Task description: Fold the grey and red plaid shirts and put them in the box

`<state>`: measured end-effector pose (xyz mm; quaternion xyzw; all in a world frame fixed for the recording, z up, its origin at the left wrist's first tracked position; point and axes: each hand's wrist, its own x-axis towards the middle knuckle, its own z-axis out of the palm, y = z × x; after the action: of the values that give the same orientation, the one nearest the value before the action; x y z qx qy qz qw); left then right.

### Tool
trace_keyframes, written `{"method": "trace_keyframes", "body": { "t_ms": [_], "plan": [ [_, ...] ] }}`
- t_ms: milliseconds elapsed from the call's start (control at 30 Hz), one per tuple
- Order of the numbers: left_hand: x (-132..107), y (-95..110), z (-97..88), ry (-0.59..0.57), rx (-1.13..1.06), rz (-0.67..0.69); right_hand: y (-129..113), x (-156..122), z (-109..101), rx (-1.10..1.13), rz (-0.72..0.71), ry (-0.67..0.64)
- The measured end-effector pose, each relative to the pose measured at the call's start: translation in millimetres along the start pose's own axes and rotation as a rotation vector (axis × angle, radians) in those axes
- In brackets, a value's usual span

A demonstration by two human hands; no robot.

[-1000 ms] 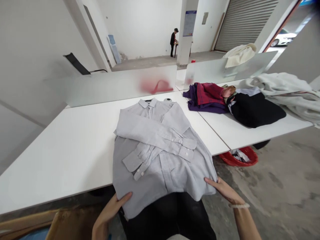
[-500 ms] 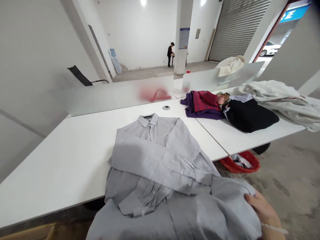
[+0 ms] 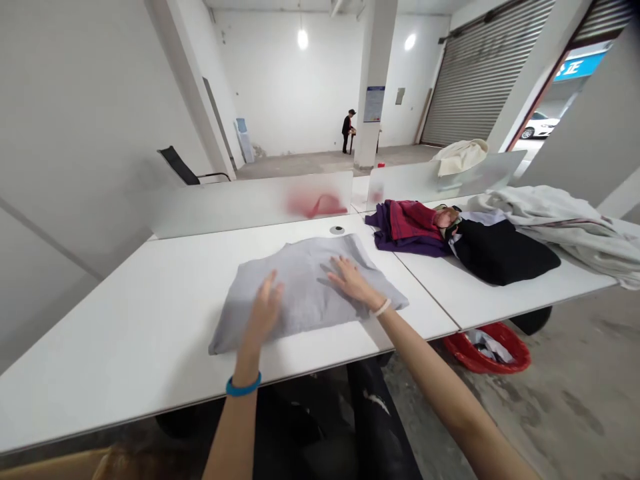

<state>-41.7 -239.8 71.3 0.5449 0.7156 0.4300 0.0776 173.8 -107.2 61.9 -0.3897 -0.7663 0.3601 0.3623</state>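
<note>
The grey shirt [image 3: 305,293] lies folded into a wide, low bundle on the white table [image 3: 125,313], its collar and sleeves out of sight. On the upper right part of the shirt rests my right hand [image 3: 354,281], flat with its fingers spread. My left hand [image 3: 265,310], smeared a little by motion, is over the left part of the shirt with fingers stretched out. Whether it touches the cloth I cannot tell. Neither hand holds anything.
Folded purple and red clothes [image 3: 413,223], a black garment [image 3: 505,250] and pale cloth [image 3: 555,217] lie to the right. A frosted divider [image 3: 240,207] runs along the back. Below the table edge stands a red bin [image 3: 515,360]. A person [image 3: 347,131] stands far off.
The shirt's lower part has been folded up over its collar and sleeves. My right hand has let go of the cloth and lies flat on top; my left hand has come into view.
</note>
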Motion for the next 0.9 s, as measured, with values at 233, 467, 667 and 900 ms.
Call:
{"method": "trace_keyframes", "body": {
  "t_ms": [233, 467, 667, 900],
  "plan": [
    [-49, -38, 36.6, -0.173, 0.553, 0.195, 37, -24, 29, -0.864, -0.091, -0.108],
    [-54, -34, 33.1, -0.183, 0.695, 0.206, 25, -29, 24, -0.92, -0.052, -0.181],
    [-92, -29, 23.2, -0.183, 0.693, 0.226, 15, -75, 20, -0.891, -0.051, -0.147],
    [-129, -24, 9.4, -0.213, 0.675, 0.236, 4, -122, 16, -0.682, -0.007, -0.069]
  ]
}}
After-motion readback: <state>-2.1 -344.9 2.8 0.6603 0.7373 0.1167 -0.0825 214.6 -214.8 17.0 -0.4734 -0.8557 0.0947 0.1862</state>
